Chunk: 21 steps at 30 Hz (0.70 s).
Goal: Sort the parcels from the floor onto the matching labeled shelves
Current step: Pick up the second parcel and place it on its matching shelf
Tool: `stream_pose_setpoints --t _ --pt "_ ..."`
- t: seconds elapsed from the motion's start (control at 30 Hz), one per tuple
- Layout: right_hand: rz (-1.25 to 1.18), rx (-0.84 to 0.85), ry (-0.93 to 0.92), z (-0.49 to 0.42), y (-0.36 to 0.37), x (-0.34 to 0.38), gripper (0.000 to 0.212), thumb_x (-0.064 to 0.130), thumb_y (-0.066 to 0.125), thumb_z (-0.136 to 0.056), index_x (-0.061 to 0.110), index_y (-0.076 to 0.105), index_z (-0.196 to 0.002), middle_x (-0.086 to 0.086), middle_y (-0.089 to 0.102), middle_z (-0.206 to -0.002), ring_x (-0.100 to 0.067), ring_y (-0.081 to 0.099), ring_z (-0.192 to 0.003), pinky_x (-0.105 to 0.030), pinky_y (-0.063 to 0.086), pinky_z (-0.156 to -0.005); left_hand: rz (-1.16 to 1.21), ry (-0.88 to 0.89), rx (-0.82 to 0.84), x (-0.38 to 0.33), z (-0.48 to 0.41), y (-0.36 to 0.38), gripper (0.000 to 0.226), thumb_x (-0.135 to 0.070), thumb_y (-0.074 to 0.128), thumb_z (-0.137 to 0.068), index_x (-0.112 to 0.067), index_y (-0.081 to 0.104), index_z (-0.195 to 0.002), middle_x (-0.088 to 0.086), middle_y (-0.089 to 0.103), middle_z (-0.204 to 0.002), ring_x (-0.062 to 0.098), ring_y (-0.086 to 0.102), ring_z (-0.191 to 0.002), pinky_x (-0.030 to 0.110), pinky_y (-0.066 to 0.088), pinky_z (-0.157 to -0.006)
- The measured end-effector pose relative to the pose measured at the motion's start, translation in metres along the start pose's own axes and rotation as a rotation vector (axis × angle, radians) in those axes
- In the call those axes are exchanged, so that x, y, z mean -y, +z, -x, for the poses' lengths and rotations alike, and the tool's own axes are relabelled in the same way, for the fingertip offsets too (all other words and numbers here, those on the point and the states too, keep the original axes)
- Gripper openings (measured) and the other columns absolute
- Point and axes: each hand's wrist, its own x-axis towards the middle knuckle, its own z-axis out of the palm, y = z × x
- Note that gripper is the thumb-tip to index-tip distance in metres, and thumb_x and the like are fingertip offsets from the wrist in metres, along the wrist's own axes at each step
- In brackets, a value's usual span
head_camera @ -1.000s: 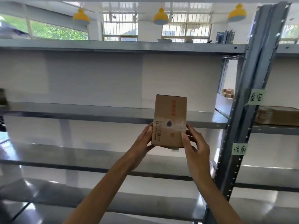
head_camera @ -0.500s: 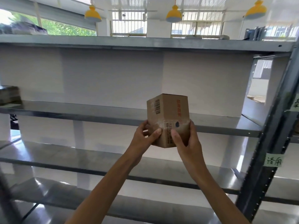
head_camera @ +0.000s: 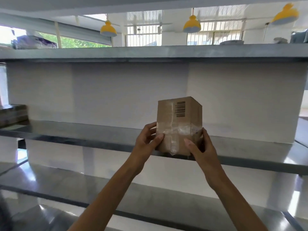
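Observation:
A small brown cardboard parcel (head_camera: 179, 120) with clear tape and a barcode near its top is held upright in front of the middle grey metal shelf (head_camera: 83, 135). My left hand (head_camera: 147, 139) grips its lower left side, thumb across the taped face. My right hand (head_camera: 200, 147) grips its lower right side, thumb on the front. The parcel's bottom edge is level with the shelf's front lip; whether it touches the shelf I cannot tell. No shelf label is in view.
A dark flat parcel (head_camera: 13, 114) lies at the far left of the same shelf. A higher shelf (head_camera: 150, 52) runs above, and two lower shelves (head_camera: 66, 185) below. White panels back the rack. Yellow lamps hang behind.
The view has swung left, so the upright post and its green labels have left the frame. Both hands turned the parcel, and its barcode face is now toward me.

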Motion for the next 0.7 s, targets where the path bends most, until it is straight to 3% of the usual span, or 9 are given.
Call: stream_pose_setpoints --t 0.07,0.17,0.27,0.4,0.5,0.6,0.7 --pt "-0.075 0.024 0.005 -0.011 0.011 -0.004 0.089 0.053 0.063 -0.061 0.035 0.030 -0.141 0.004 0.045 -0.139 -0.018 0.049 -0.122 -0.038 0.049 -0.098 0.002 -0.034 0.010 0.006 -0.011 -0.012 0.060 -0.047 0.059 -0.073 -0.025 0.049 -0.128 0.000 0.059 -0.126 0.018 0.060 -0.111 0.030 0.056 -0.087" --pt "-0.200 0.064 -0.014 -0.024 0.029 -0.012 0.083 0.055 0.074 -0.062 0.039 0.037 -0.135 0.008 0.053 -0.130 -0.014 0.053 -0.119 -0.032 0.052 -0.094 0.047 -0.119 0.044 0.020 -0.026 -0.028 0.075 -0.066 0.062 -0.067 -0.027 0.047 -0.129 0.001 0.057 -0.129 0.020 0.058 -0.116 0.040 0.051 -0.098" --pt "-0.278 0.129 -0.012 -0.038 0.046 -0.022 0.091 0.059 0.075 -0.055 0.039 0.038 -0.136 0.007 0.054 -0.133 -0.016 0.054 -0.121 -0.042 0.049 -0.100 0.070 -0.200 0.210 0.028 -0.040 -0.050 0.091 -0.077 0.059 -0.059 -0.032 0.038 -0.136 -0.001 0.051 -0.137 0.021 0.053 -0.123 0.046 0.044 -0.105" --pt "-0.266 0.167 0.002 -0.056 0.072 -0.032 0.100 0.067 0.074 -0.055 0.040 0.031 -0.141 0.005 0.048 -0.140 -0.020 0.050 -0.126 -0.047 0.045 -0.103 0.108 -0.233 0.339 0.038 -0.062 -0.081 0.072 -0.066 0.053 -0.074 -0.025 0.043 -0.132 0.004 0.054 -0.133 0.023 0.055 -0.121 0.043 0.045 -0.104" --pt "-0.069 -0.007 -0.045 -0.067 0.104 -0.031 0.079 0.058 0.062 -0.075 0.045 0.021 -0.141 0.008 0.035 -0.148 -0.015 0.042 -0.131 -0.035 0.045 -0.102 0.146 -0.229 0.238 0.043 -0.082 -0.104 0.081 -0.065 0.063 -0.068 -0.019 0.045 -0.132 0.008 0.055 -0.131 0.024 0.057 -0.117 0.046 0.047 -0.102" --pt "0.312 -0.263 -0.326 -0.072 0.141 -0.029 0.066 0.047 0.050 -0.087 0.042 0.017 -0.144 0.016 0.022 -0.154 -0.005 0.027 -0.139 -0.032 0.029 -0.113 0.097 -0.209 0.097 0.049 -0.100 -0.130 0.097 -0.064 0.065 -0.052 -0.021 0.038 -0.134 0.008 0.053 -0.130 0.022 0.060 -0.109 0.040 0.053 -0.094" --pt "0.591 -0.253 -0.503 -0.075 0.180 -0.037 0.063 0.044 0.045 -0.090 0.038 0.017 -0.146 0.017 0.014 -0.156 -0.002 0.013 -0.143 -0.022 0.014 -0.114 0.032 -0.145 0.052 0.051 -0.111 -0.152 0.092 -0.060 0.066 -0.053 -0.025 0.034 -0.132 0.003 0.051 -0.126 0.020 0.057 -0.110 0.022 0.056 -0.077"
